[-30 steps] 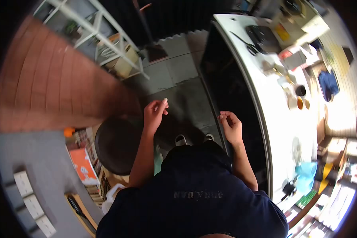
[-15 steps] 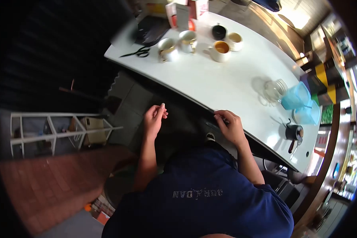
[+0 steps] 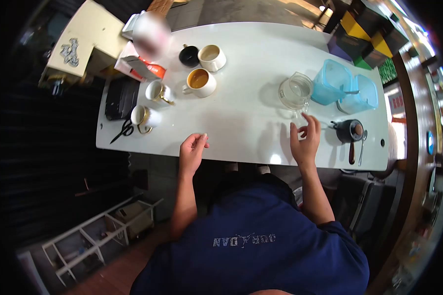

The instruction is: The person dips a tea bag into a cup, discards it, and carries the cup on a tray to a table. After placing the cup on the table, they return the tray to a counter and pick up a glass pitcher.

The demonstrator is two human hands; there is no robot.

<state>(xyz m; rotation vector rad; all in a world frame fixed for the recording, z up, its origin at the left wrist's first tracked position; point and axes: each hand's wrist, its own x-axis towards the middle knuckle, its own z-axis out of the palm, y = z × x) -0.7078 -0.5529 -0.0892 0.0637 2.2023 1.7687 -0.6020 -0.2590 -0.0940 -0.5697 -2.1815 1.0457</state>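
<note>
Our right hand (image 3: 305, 142) is out over the white table (image 3: 241, 123), near the edge close to us. Its fingers (image 3: 307, 120) are spread wide and hold nothing. Just past the fingertips, toward the far edge, stands a clear glass jug (image 3: 295, 92). It stands straight up with its round mouth open to the top. The fingertips are just beside its bottom, and we cannot tell if they touch it. Our left hand (image 3: 192, 150) is at the near edge too, well apart from the jug, so the right hand is much nearer. The left fingers are bent close together, and we cannot tell if something tiny is between them. To the right of the jug are two blue boxes (image 3: 332, 81). By the right hand, toward the right edge, sit a small black pot (image 3: 349, 132) and a spoon (image 3: 362, 145). Cups (image 3: 200, 81) and scissors (image 3: 123, 130) are over by the left edge.
</note>
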